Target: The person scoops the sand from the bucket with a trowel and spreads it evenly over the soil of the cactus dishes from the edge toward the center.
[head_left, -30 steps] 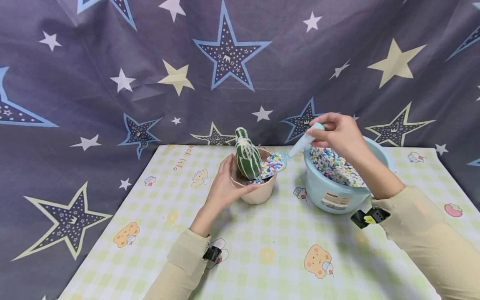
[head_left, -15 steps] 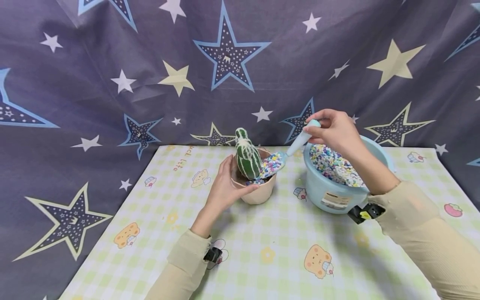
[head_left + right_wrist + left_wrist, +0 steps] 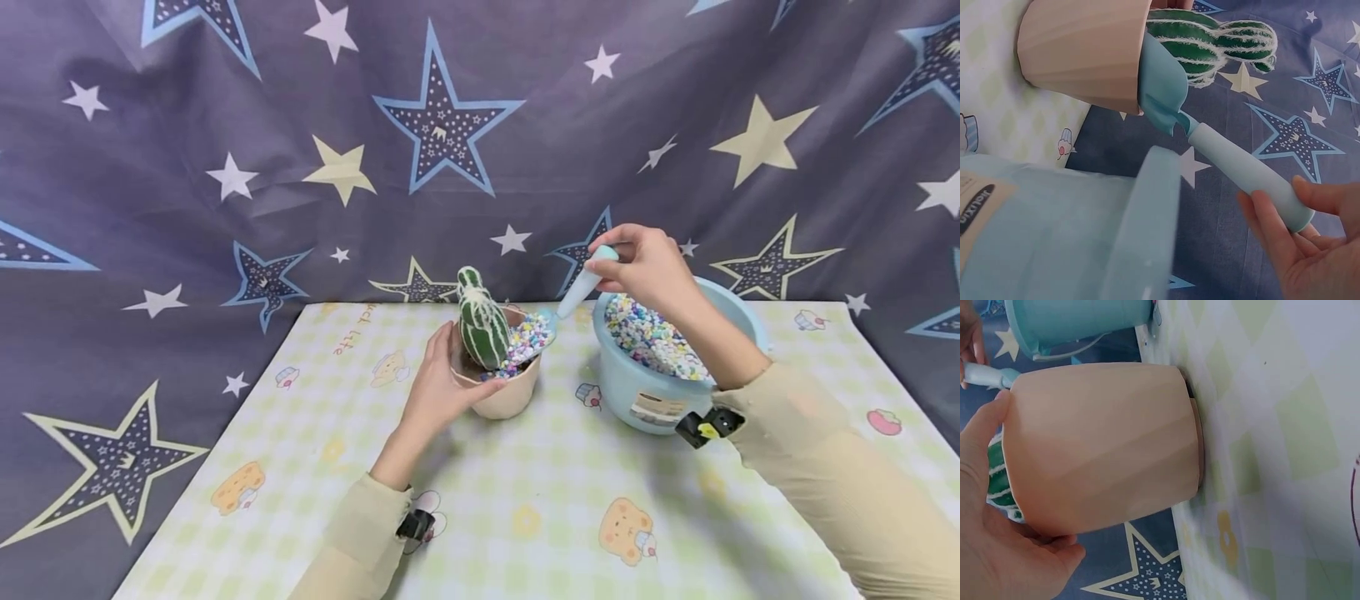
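My left hand (image 3: 431, 392) holds the side and rim of a beige plant pot (image 3: 506, 402), thumb along the near rim. In the pot leans a green cactus (image 3: 483, 329) with white fuzzy ribs, which looks artificial. My right hand (image 3: 645, 271) pinches the handle end of a light blue trowel (image 3: 581, 287), tilted down to the left. Its blade (image 3: 1166, 84) reaches over the pot's right rim beside the cactus. Multicoloured pebbles (image 3: 528, 337) lie on the blade, and some lie in the pot at the cactus's foot.
A light blue bucket (image 3: 637, 408) of similar pebbles (image 3: 660, 342) stands right of the pot, under my right forearm. A green checked cloth (image 3: 525, 483) covers the table. Behind its far edge hangs a dark curtain (image 3: 285, 100) printed with stars.
My right hand has moved left and raised the handle slightly, so the trowel tilts more steeply into the pot. My left hand keeps its hold. The head view has shifted a little.
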Motion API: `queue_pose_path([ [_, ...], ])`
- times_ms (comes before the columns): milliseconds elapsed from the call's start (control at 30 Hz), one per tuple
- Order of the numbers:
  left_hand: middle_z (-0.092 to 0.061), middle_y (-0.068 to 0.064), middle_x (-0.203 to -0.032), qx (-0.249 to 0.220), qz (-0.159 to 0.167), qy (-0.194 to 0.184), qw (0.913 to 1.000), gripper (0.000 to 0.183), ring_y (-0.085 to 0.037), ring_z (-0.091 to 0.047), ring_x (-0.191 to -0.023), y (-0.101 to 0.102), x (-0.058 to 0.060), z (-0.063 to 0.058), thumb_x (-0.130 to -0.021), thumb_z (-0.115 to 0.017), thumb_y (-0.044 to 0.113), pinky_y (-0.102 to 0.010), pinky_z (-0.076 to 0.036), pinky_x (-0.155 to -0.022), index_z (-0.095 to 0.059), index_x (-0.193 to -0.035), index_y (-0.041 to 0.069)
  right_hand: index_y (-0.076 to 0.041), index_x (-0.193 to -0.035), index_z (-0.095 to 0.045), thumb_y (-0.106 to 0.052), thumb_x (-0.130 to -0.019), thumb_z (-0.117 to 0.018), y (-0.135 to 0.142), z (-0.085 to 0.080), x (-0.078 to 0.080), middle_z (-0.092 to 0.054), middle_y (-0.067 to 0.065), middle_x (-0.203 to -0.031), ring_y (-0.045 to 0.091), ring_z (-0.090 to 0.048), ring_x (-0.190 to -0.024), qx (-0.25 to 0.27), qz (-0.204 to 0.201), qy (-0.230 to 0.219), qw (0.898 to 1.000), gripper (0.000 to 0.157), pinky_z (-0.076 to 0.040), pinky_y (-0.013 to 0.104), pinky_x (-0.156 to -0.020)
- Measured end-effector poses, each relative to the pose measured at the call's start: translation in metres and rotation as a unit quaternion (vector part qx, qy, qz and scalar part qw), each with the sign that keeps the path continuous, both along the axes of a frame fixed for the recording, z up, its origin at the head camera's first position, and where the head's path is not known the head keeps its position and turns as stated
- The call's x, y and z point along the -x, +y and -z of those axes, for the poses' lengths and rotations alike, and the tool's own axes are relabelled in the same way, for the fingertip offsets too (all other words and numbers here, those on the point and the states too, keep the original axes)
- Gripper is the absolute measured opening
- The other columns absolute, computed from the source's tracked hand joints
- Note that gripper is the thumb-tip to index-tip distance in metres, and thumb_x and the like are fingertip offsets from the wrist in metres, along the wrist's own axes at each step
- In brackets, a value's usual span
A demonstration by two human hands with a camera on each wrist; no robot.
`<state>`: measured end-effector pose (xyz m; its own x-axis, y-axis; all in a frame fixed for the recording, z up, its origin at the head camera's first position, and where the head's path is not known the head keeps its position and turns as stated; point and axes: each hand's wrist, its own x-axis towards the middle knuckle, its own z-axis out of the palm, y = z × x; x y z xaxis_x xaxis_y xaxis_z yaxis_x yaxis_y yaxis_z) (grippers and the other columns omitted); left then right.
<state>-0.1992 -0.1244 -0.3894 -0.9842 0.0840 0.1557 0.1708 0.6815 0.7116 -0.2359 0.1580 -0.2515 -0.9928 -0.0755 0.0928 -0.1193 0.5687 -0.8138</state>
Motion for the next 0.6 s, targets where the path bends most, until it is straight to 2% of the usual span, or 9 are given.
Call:
queue_pose_path([
  [100, -0.021, -0.018, -0.164, -0.005, -0.005, 0.012, 0.9999, 0.121, -0.038, -0.029, -0.149, 0.003, -0.001, -0.002, -0.072, -0.085, 0.051, -0.055, -0.030, -0.121, -0.016, -0.159, 0.003, -0.006, -0.122, -0.063, -0.022, -0.095, -0.069, -0.001, -0.004, 0.001, -0.073, 0.019, -0.117, 0.014, -0.075, -0.078, -0.010, 0.002, 0.005, 1.000, 0.032, -0.063, 0.034, -0.076],
  [200, -0.019, -0.020, -0.164, -0.004, -0.008, 0.008, 0.9999, 0.122, -0.039, -0.028, -0.150, 0.004, -0.004, -0.001, -0.072, -0.085, 0.051, -0.055, -0.031, -0.121, -0.015, -0.159, 0.001, -0.006, -0.122, -0.063, -0.022, -0.095, -0.069, -0.003, -0.003, 0.001, -0.073, 0.018, -0.118, 0.013, -0.075, -0.077, -0.018, -0.001, 0.004, 1.000, 0.032, -0.063, 0.037, -0.079],
  [300, -0.017, -0.019, -0.165, -0.004, 0.004, -0.003, 1.0000, 0.125, -0.039, -0.027, -0.150, 0.001, 0.000, 0.000, -0.072, -0.086, 0.052, -0.055, -0.030, -0.121, -0.012, -0.160, 0.003, -0.007, -0.122, -0.063, -0.022, -0.096, -0.068, -0.004, -0.004, 0.001, -0.072, 0.018, -0.118, 0.014, -0.076, -0.078, -0.024, -0.007, 0.012, 1.000, 0.030, -0.062, 0.040, -0.081],
  [467, -0.017, -0.017, -0.165, -0.004, 0.029, -0.009, 0.9995, 0.127, -0.036, -0.027, -0.151, -0.006, 0.008, 0.002, -0.070, -0.087, 0.052, -0.053, -0.029, -0.123, -0.011, -0.160, 0.006, -0.008, -0.120, -0.064, -0.019, -0.096, -0.068, -0.006, -0.006, 0.002, -0.072, 0.018, -0.119, 0.021, -0.076, -0.085, -0.037, -0.017, 0.027, 0.999, 0.027, -0.062, 0.039, -0.081],
  [600, -0.020, -0.018, -0.164, -0.009, 0.022, 0.002, 0.9997, 0.126, -0.036, -0.030, -0.150, -0.005, 0.008, 0.002, -0.069, -0.088, 0.050, -0.052, -0.028, -0.123, -0.013, -0.160, 0.004, -0.005, -0.119, -0.064, -0.014, -0.096, -0.067, -0.009, -0.008, 0.004, -0.072, 0.019, -0.119, 0.026, -0.075, -0.091, -0.042, -0.026, 0.040, 0.998, 0.025, -0.063, 0.036, -0.080],
])
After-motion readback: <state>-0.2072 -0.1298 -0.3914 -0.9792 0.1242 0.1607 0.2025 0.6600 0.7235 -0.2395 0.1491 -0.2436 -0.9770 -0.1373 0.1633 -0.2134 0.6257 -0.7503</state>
